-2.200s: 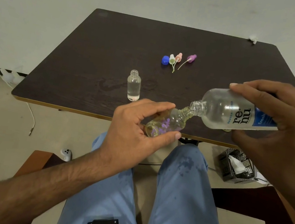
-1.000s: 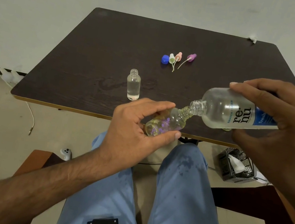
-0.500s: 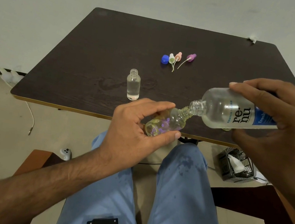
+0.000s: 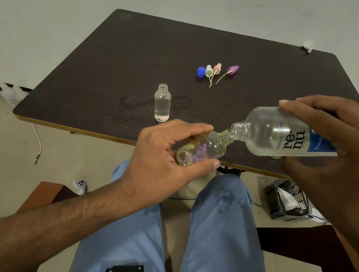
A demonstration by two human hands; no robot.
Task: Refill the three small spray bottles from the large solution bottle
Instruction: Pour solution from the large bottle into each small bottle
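Over lap — large bottle (image 4: 285,134) against small bottle (image 4: 202,150)

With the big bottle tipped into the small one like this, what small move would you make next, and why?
Probably hold the pour steady. The right hand has the large solution bottle tipped mouth to mouth into the small flowered bottle that the left hand grips tilted, and that one looks only partly filled.
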